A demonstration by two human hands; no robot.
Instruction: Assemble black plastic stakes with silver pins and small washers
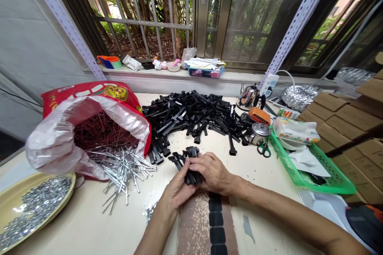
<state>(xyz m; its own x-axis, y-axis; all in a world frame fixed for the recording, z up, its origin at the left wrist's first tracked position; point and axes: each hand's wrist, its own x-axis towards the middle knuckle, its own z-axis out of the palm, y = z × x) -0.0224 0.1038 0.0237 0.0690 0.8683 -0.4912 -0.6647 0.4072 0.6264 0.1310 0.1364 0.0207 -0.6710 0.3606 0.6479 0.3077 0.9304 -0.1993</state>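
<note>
A: Where are the black pieces (191, 152), and how do the hands stand?

B: A bunch of them sits between the left hand (181, 189) and the right hand (214, 171), mid-tabletop (263, 175); both hands are closed around it; a pile (191, 107) of similar pieces lies at twelve o'clock.

A: What could go wrong?

B: The ends jut out unevenly, so I'd expect the bunch to splay if either hand slackened; small metal bits (149, 210) lie at eight o'clock, just beside the left forearm, and a careless sweep could scatter them.

A: And the containers?

B: At ten o'clock a red bag (89, 87) gapes, with dark reddish rods (103, 129) inside; silver rods (121, 171) spill from its mouth, and a knock could spread them; between eight and nine, a yellow tray (70, 191) holds shiny metal parts (44, 195), too small to name; at three, a green basket (335, 187) carries white paper (308, 161) and a tissue pack (296, 129).
</note>
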